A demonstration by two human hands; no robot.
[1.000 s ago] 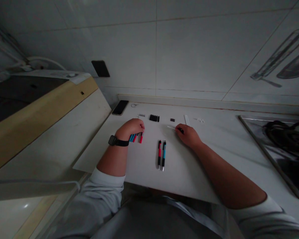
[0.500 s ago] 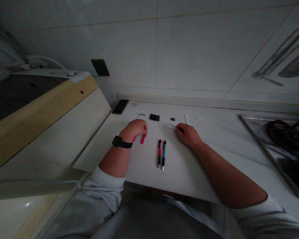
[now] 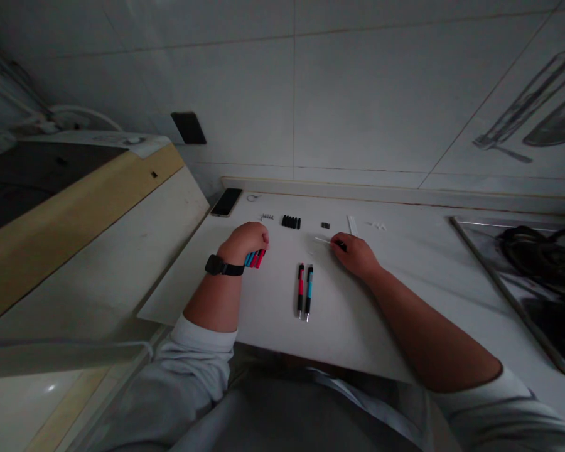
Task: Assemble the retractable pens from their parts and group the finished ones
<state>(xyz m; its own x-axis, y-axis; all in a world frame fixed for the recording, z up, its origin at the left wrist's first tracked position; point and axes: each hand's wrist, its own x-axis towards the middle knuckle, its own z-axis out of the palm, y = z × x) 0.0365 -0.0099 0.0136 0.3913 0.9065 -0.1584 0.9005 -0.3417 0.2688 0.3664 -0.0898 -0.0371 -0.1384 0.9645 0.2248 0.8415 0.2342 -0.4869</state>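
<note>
My left hand [image 3: 243,242], with a black watch on its wrist, is curled over a small bunch of red and blue pen barrels [image 3: 255,258] lying on the white counter [image 3: 273,307]. My right hand [image 3: 356,256] rests on the counter, pinching a thin white refill with a black tip [image 3: 332,242]. Two assembled pens, one red [image 3: 301,289] and one blue [image 3: 309,291], lie side by side between my hands.
Small pen parts lie in a row near the wall: springs [image 3: 266,217], black grips [image 3: 291,221], a tiny black piece [image 3: 326,225], white refills [image 3: 353,225]. A phone [image 3: 226,202] lies at the far left. A sink [image 3: 537,282] holding something dark is at the right.
My left hand has drawn back to the left, pulling the stray red barrel in with the other barrels. My right hand has stayed where it was.
</note>
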